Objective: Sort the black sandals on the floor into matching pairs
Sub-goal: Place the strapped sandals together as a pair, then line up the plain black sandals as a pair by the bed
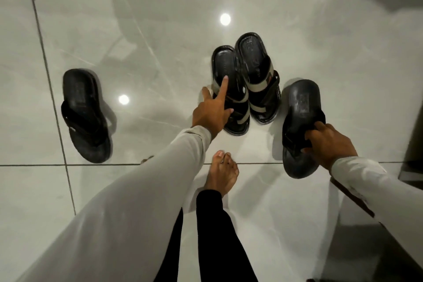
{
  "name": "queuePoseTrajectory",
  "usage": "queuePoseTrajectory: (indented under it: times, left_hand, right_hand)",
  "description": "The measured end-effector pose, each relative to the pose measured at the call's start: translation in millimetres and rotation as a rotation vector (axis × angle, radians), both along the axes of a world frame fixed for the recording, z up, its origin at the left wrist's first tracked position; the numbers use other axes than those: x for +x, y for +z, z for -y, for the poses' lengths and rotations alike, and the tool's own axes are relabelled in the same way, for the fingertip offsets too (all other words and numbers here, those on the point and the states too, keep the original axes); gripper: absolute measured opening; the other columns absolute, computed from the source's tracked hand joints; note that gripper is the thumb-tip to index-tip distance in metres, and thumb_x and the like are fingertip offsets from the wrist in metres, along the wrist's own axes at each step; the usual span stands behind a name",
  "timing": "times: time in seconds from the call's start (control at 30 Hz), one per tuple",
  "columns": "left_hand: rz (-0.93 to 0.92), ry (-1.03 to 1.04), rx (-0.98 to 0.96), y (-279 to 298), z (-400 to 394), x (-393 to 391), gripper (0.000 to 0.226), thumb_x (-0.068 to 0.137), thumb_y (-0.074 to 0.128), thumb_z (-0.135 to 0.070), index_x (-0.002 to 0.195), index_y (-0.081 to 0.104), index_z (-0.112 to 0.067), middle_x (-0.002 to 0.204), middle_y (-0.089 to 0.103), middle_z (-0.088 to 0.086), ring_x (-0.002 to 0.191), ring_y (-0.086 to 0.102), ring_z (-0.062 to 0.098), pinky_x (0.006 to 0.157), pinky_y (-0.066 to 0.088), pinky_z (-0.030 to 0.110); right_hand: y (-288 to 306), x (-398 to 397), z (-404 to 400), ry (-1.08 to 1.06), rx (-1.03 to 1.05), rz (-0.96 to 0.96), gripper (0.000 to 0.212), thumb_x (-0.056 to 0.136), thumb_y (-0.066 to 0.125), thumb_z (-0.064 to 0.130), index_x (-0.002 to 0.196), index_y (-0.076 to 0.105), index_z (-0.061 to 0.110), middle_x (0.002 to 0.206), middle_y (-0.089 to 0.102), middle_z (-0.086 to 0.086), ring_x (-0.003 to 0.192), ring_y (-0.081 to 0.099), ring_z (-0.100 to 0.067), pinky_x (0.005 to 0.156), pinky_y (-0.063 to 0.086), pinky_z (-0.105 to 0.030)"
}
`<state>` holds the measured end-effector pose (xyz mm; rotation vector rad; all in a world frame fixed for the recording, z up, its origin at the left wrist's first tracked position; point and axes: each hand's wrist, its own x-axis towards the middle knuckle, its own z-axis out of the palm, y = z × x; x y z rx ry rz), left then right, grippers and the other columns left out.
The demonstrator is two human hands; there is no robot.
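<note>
Two black sandals with pale cross straps lie side by side in the middle of the floor, one on the left [225, 64] and one on the right [254, 57]. My left hand [211, 110] rests on the left one, index finger stretched out on its footbed, thumb spread. A plain black thong sandal [302, 107] is gripped at its strap and toe end by my right hand [329, 144], to the right of the strapped pair. A matching plain black thong sandal [84, 117] lies alone on the floor far to the left.
Glossy pale floor tiles [137, 30] with dark grout lines and two bright lamp reflections. My bare foot [220, 171] stands just below the strapped pair. A dark edge of furniture or a doorway [414, 144] runs along the right side.
</note>
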<state>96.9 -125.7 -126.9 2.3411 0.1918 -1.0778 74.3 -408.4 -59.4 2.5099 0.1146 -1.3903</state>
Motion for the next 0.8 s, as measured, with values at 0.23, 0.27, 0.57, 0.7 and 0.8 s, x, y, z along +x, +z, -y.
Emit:
queuePoseTrajectory:
  times: [0.23, 0.27, 0.57, 0.7, 0.8]
  left_hand:
    - [0.056, -0.17, 0.301, 20.3, -149.5, -66.8, 0.088, 0.096, 0.058, -0.045, 0.163, 0.002, -0.028, 0.161, 0.026, 0.019, 0.128, 0.053, 0.041, 0.097, 0.048, 0.051]
    - [0.068, -0.175, 0.347, 24.1, -176.3, -79.0, 0.087, 0.096, 0.057, -0.046, 0.163, 0.004, -0.026, 0.16, 0.027, 0.021, 0.13, 0.05, 0.042, 0.099, 0.046, 0.052]
    - [0.019, -0.051, 0.584, 23.8, -343.0, -114.9, 0.076, 0.092, 0.062, -0.028, 0.159, 0.025, -0.023, 0.158, 0.024, 0.027, 0.121, 0.05, 0.046, 0.093, 0.045, 0.052]
    - [-0.126, -0.054, 0.539, 7.0, -360.9, -107.4, 0.072, 0.092, 0.062, -0.026, 0.156, 0.028, -0.031, 0.155, 0.023, 0.025, 0.115, 0.058, 0.048, 0.094, 0.048, 0.051]
    - [-0.19, 0.036, 0.425, -2.1, -354.1, -100.8, 0.063, 0.094, 0.063, -0.029, 0.15, 0.035, -0.03, 0.137, 0.041, 0.021, 0.104, 0.064, 0.047, 0.09, 0.05, 0.05]
  right_hand:
    - [39.5, -43.4, -76.8, 0.072, 0.137, 0.01, 0.039, 0.084, 0.07, 0.042, 0.113, 0.066, 0.016, 0.117, 0.059, -0.005, 0.104, 0.061, -0.027, 0.079, 0.057, -0.04]
    - [42.5, -50.3, -95.6, 0.079, 0.161, 0.019, 0.038, 0.084, 0.071, 0.041, 0.11, 0.067, 0.014, 0.115, 0.06, -0.007, 0.102, 0.061, -0.028, 0.076, 0.057, -0.04]
    - [-19.7, -51.0, -313.0, 0.067, 0.504, 0.161, 0.035, 0.084, 0.072, 0.037, 0.104, 0.062, 0.009, 0.11, 0.057, -0.013, 0.101, 0.056, -0.035, 0.068, 0.053, -0.042]
    - [-70.1, -33.5, -395.7, 0.14, 0.554, 0.111, 0.037, 0.09, 0.068, 0.031, 0.119, 0.057, 0.011, 0.124, 0.051, -0.013, 0.111, 0.053, -0.034, 0.076, 0.053, -0.042]
    - [-85.4, -37.9, -423.6, 0.161, 0.507, 0.089, 0.033, 0.092, 0.066, 0.021, 0.122, 0.057, 0.011, 0.126, 0.05, -0.014, 0.112, 0.054, -0.034, 0.076, 0.053, -0.041]
